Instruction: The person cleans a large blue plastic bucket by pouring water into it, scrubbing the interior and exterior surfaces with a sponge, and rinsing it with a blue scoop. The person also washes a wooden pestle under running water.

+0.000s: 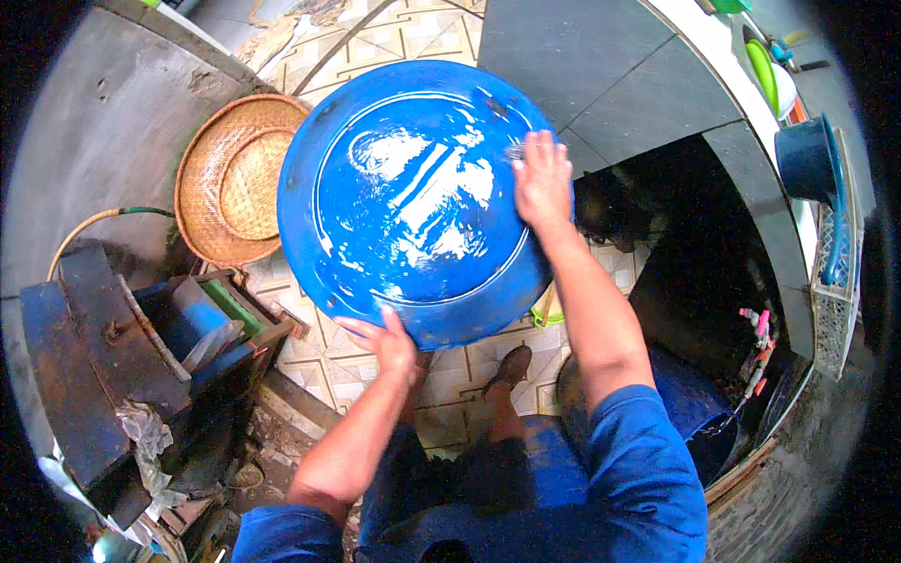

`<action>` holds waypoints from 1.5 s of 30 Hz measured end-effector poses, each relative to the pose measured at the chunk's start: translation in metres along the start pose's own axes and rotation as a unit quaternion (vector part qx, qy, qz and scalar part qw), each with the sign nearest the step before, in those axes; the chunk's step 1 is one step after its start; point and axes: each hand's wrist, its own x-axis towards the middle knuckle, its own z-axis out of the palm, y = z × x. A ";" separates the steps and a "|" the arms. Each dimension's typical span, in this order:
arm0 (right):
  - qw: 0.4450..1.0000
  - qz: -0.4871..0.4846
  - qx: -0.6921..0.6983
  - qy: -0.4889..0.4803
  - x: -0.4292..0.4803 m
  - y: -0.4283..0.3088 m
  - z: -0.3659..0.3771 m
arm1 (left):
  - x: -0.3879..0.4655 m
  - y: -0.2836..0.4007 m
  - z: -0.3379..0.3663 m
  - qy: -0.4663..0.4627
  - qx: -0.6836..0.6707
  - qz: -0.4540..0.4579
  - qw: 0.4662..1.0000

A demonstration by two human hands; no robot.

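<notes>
A large round blue plastic basin [422, 190] is before me, its broad wet underside facing up and shining with water. My left hand [387, 346] holds its near left side, thumb and fingers spread against the plastic. On the far right part of the underside, my right hand [543, 179] lies with its fingers pressed over what looks like a grey metal scourer [516, 152]. Most of the scourer is hidden under the fingers and blurred. What supports the basin cannot be seen.
A round woven bamboo tray [253, 183] leans left of the basin. A dark metal-and-wood machine [105, 338] stands at lower left. On the right are a tiled counter [584, 70], a blue dipper [809, 158], a white plastic basket [838, 310] and a blue drum [683, 394]. Patterned tiles [317, 373] cover the floor.
</notes>
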 end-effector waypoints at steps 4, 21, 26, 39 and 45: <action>0.995 -0.085 0.010 -0.046 -0.066 -0.065 0.008 | -0.067 0.014 0.033 -0.161 -0.092 -0.102 0.977; 0.998 0.016 0.013 -0.052 -0.124 -0.046 -0.021 | 0.042 0.104 0.027 -0.079 0.428 0.378 0.817; 0.966 0.055 0.036 -0.251 -0.220 -0.074 -0.049 | 0.044 0.109 0.034 -0.060 0.452 0.356 0.815; 0.979 0.088 0.018 -0.184 -0.223 -0.040 -0.039 | 0.045 0.105 0.043 -0.035 0.453 0.363 0.813; 0.982 0.113 0.021 -0.148 -0.214 -0.012 -0.032 | 0.042 0.104 0.044 -0.023 0.453 0.371 0.810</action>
